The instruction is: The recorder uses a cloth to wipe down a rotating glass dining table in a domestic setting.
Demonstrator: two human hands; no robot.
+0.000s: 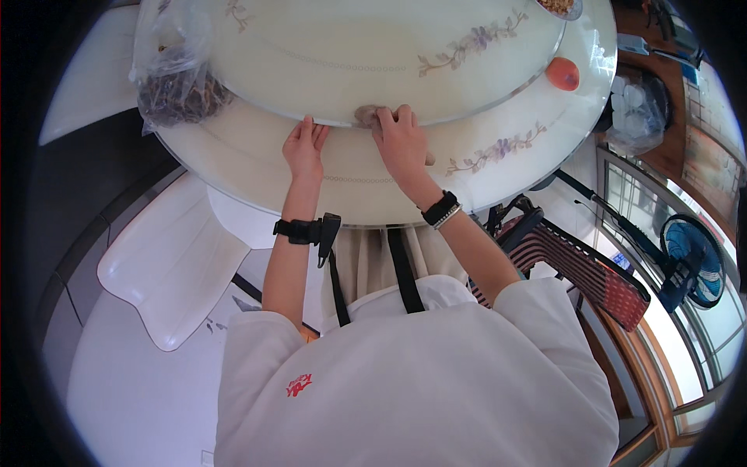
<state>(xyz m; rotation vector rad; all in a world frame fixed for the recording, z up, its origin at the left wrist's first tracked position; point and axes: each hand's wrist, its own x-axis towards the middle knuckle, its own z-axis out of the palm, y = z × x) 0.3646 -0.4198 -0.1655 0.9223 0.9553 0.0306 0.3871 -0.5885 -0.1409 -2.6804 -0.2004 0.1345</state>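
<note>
A round cream glass turntable (pixel 342 47) with floral sprays lies on a larger cream round table (pixel 350 191). At the near rim of the turntable, my left hand (pixel 305 152) grips the edge with its fingertips. Just to the right, my right hand (pixel 402 148) is closed on a greyish-brown cloth (pixel 367 116), pressed against the same rim. Part of the cloth is hidden under the palm. Both wrists wear black bands.
A clear plastic bag of dark contents (pixel 183 93) sits at the table's left. On the right are a small red-orange object (pixel 562 74) and a bowl of brown bits (pixel 562 8). A white chair (pixel 175 257), a striped folding chair (pixel 572 261) and a blue fan (pixel 691 261) stand around.
</note>
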